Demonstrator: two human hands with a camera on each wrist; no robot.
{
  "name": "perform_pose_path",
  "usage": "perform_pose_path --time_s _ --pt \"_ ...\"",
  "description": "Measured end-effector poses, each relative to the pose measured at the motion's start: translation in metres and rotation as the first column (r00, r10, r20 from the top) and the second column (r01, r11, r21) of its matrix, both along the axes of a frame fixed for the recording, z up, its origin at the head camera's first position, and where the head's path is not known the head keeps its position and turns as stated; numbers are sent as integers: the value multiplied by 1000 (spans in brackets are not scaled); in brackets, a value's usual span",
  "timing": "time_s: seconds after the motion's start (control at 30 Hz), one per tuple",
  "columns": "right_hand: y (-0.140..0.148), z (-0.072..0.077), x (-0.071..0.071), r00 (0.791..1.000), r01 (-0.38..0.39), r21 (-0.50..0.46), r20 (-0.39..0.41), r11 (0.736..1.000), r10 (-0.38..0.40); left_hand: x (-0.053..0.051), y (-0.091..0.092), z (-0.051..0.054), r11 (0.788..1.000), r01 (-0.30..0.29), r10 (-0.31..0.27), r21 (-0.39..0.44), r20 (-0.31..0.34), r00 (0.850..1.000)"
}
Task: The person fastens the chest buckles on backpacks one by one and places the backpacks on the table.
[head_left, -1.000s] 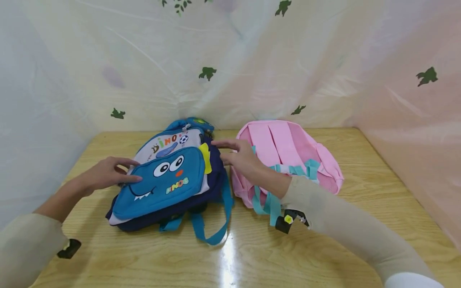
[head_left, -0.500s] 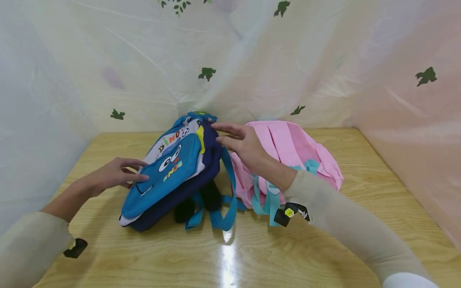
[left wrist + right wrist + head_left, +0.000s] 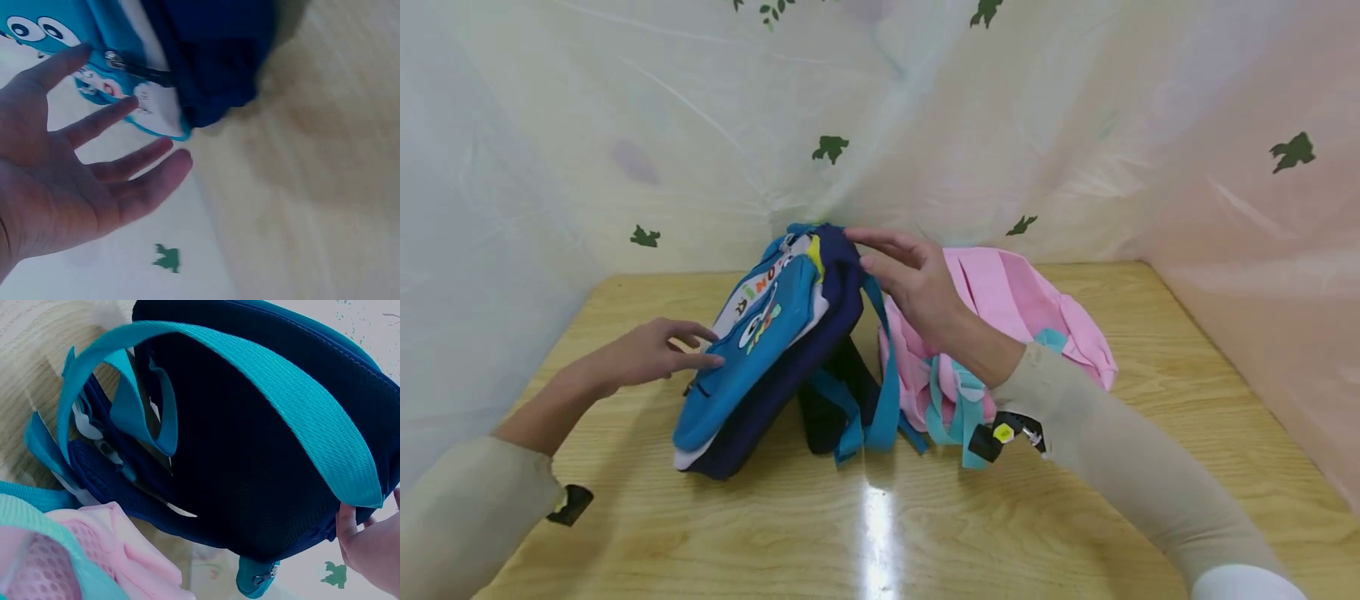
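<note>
A blue child's backpack (image 3: 756, 375) with a dinosaur face and lettering stands tilted on the table, its front turned left and its right side raised. My left hand (image 3: 647, 354) is at its front pocket with fingers spread and fairly straight, thumb and fingertips near or touching the cloth. My right hand (image 3: 925, 287) holds the upper right edge between thumb and fingers; in the right wrist view the thumb (image 3: 347, 528) lies by the strap and the other fingers are partly hidden. A blue strap (image 3: 312, 437) loops across the dark back panel.
A pink backpack (image 3: 1015, 287) with turquoise straps (image 3: 951, 417) lies to the right, close beside the blue one, partly behind my right hand. Pale sheeting (image 3: 925, 125) with green leaf and bird-like shapes hangs behind the wooden table (image 3: 760, 542).
The blue backpack has been raised from lying back to a steep tilt, its front turning left. My right hand has moved up with its edge; my left hand has shifted slightly right.
</note>
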State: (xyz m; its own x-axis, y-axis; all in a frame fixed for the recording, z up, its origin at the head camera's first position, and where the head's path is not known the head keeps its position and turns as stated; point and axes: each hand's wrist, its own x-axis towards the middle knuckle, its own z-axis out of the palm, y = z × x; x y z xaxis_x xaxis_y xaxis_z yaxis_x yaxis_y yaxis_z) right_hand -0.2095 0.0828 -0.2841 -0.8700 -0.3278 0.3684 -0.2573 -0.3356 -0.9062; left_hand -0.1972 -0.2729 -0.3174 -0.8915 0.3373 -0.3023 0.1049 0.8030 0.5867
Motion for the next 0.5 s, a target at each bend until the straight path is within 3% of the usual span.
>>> perform_pose_path --time_s 0.07,0.13,0.27,0.37,0.5 --pt "-1 0 0 1000 -1 -39 13 999 2 -1 6 11 999 -3 -2 -49 -99 995" --pt "-2 0 0 1000 -5 -89 29 996 8 -2 14 25 999 -8 0 -44 -179 984" --pt "-5 1 2 998 -18 -178 49 984 27 -2 38 58 995 16 15 102 -297 955" --pt "-8 3 2 997 -33 -222 61 974 48 -1 59 81 971 30 52 236 -332 942" --pt "-13 3 3 995 -52 -250 69 967 72 -2 87 104 944 25 74 328 -286 955"
